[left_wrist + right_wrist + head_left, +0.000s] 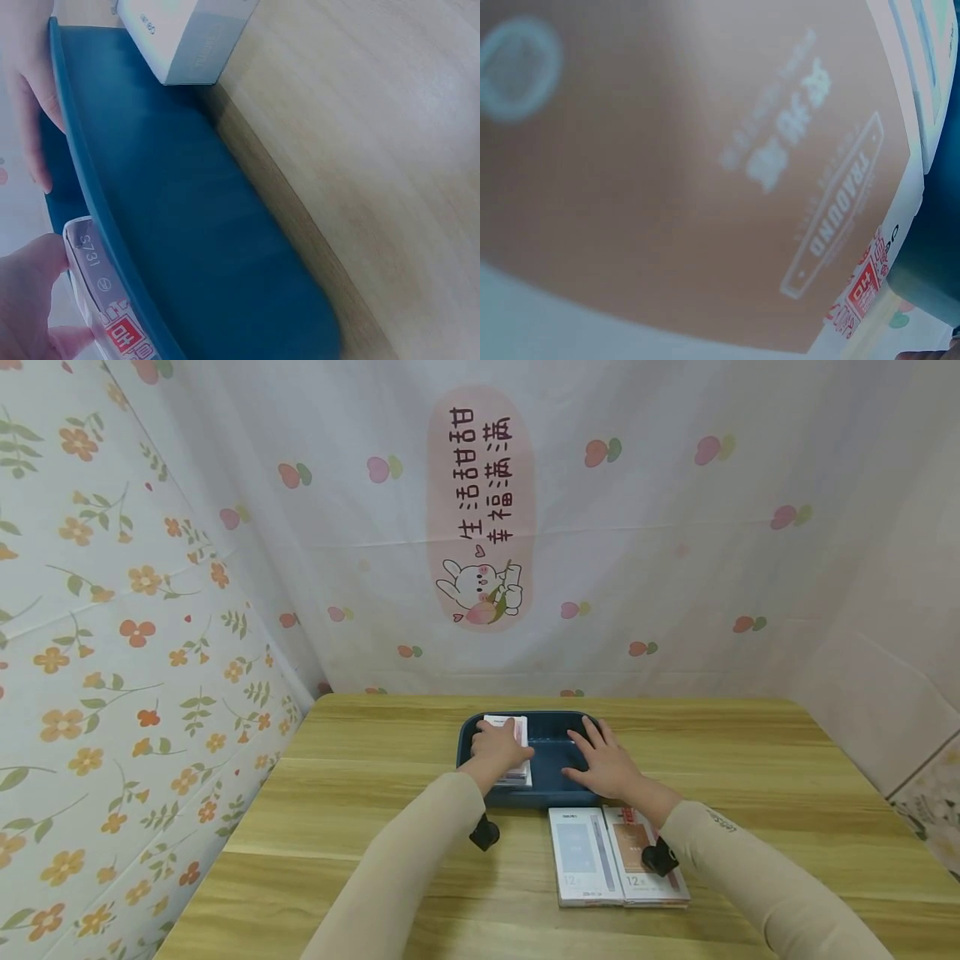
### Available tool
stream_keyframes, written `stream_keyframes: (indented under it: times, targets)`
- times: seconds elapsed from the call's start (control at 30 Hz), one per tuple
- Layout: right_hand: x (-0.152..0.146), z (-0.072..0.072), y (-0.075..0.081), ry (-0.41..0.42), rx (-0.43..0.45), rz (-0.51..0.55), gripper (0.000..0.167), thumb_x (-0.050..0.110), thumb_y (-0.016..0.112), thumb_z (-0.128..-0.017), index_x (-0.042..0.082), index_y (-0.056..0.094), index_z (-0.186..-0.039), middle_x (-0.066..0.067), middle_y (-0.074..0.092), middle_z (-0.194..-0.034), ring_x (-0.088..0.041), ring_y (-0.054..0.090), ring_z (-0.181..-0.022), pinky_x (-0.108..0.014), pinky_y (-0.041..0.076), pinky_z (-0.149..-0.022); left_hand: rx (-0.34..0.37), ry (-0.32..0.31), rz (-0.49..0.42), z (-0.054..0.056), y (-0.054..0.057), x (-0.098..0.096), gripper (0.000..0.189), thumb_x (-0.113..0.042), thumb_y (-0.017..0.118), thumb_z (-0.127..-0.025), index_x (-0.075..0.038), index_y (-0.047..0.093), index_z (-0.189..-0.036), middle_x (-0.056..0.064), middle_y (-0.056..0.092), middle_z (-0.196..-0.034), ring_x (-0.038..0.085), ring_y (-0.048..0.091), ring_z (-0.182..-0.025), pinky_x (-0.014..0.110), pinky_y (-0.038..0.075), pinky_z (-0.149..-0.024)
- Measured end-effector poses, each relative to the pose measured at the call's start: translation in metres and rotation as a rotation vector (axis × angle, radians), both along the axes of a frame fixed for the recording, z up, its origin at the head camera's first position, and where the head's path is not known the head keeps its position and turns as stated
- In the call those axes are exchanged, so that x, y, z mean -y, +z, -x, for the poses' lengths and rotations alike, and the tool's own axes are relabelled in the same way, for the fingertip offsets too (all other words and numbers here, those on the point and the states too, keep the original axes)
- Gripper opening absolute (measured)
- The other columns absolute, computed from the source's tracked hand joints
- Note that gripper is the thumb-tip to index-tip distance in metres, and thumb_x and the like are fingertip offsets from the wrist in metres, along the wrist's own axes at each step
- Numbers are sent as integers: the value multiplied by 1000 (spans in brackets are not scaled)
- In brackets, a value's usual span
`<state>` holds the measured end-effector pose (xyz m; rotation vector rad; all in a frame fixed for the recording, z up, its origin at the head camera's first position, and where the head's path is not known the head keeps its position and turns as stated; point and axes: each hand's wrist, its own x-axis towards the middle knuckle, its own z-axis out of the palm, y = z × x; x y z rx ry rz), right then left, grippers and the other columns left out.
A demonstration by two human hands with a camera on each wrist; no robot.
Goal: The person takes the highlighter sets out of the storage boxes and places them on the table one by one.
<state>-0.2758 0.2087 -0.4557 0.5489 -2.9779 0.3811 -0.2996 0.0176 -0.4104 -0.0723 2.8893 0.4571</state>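
In the head view my left hand (498,747) reaches into the left end of a dark blue tray (551,798) and grips a small white pen box (520,774). The left wrist view shows a thumb and a finger against the pen box (105,289), its end marked S731; the other fingers are out of that frame. My right hand (611,768) spreads its fingers over the tray's right end and rests on the rim. Just in front of the tray lie a white box with a grey panel (577,856) and another with a brown panel (633,843), side by side.
The tray stands near the back of a wooden table (337,827). A printed white curtain (637,543) hangs behind it, and a flowered cloth (127,635) hangs at the left. Dark wrist cameras (486,833) hang below both wrists.
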Motion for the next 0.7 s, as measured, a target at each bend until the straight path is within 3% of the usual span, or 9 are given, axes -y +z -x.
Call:
stream_keyframes:
  times: [0.4, 0.7]
  targets:
    - [1, -1, 1, 7, -6, 1, 69, 40, 59, -86, 2, 36, -139, -26, 19, -147, -49, 14, -132, -64, 29, -95, -12, 9, 22, 1, -1, 2, 72, -51, 60, -82, -24, 32, -143, 25, 35, -130, 34, 46, -100, 37, 47, -70]
    - [1, -1, 3, 13, -13, 11, 67, 39, 59, -86, 2, 38, -138, -27, 21, -146, -49, 15, -132, -62, 30, -94, -56, -41, -30, 1, 6, 9, 71, -50, 61, -82, -25, 33, -143, 27, 26, -140, 38, 45, -111, 42, 47, -79]
